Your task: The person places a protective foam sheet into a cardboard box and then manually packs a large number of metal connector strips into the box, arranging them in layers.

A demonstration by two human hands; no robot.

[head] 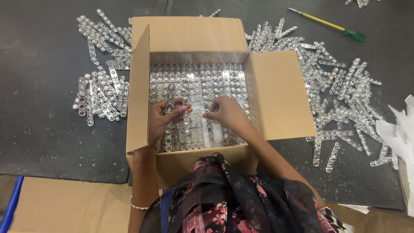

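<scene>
An open cardboard box stands on a dark table, its flaps spread out. Inside lie neat rows of clear plastic strips with round lenses. Both hands are down in the box. My left hand pinches one clear strip near the box's left wall. My right hand has its fingers closed on another strip in the middle of the layer. Fingertips of both hands almost meet.
Loose heaps of the same clear strips lie left and right of the box. A yellow screwdriver with a green handle rests at the back right. White packing material sits at the right edge, flat cardboard in front.
</scene>
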